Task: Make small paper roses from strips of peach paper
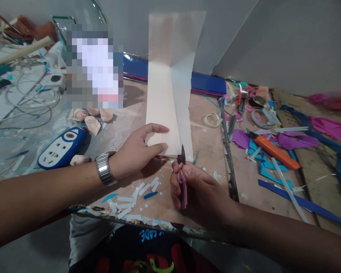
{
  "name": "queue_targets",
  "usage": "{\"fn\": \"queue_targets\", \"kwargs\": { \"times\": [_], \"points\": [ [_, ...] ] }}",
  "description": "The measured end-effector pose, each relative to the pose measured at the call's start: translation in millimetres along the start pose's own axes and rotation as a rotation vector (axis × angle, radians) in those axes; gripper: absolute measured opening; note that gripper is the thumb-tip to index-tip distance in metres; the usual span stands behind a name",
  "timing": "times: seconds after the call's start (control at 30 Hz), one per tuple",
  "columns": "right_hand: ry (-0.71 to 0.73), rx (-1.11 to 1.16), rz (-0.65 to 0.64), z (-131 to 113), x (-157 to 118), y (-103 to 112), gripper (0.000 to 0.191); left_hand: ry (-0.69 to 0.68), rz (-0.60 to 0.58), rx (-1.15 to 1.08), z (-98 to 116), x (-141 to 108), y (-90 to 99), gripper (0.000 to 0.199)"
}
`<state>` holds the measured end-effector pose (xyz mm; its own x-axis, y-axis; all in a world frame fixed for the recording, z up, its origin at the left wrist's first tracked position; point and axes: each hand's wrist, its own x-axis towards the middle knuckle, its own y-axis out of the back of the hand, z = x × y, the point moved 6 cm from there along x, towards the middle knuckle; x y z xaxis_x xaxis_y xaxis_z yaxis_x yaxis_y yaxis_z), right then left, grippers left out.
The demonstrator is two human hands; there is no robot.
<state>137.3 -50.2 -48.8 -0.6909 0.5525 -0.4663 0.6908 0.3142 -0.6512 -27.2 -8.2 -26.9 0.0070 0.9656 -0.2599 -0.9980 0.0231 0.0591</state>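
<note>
A long pale sheet (161,94) stands up from the table and leans toward the wall, with a lengthwise split or fold line down its middle. My left hand (139,149), with a metal watch on the wrist, pinches the sheet's lower left part between thumb and fingers. In my right hand (193,185) are scissors with pink handles (183,189), their dark blades pointing up at the sheet's bottom edge. The fingers of my right hand are wrapped round the handles.
A blue-and-white power strip (59,149) and shell-like pale pieces (92,125) lie left. White scraps (125,199) litter the front. An orange cutter (277,151), a tape ring (212,120) and blue strips (304,203) are right. Behind is a blue flat pack (207,83).
</note>
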Motion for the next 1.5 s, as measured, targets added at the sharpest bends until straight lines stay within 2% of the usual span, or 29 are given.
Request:
{"fn": "queue_targets", "kwargs": {
  "times": [0.3, 1.5],
  "points": [
    [0.000, 0.015, -0.008, 0.3, 0.1, -0.5, 0.023, -0.025, -0.001, 0.016, 0.7, 1.3, 0.6, 0.042],
    [0.003, 0.004, -0.019, -0.3, -0.1, -1.1, 0.018, 0.043, 0.010, 0.028, -1.2, -0.8, 0.6, 0.044]
  ]
}}
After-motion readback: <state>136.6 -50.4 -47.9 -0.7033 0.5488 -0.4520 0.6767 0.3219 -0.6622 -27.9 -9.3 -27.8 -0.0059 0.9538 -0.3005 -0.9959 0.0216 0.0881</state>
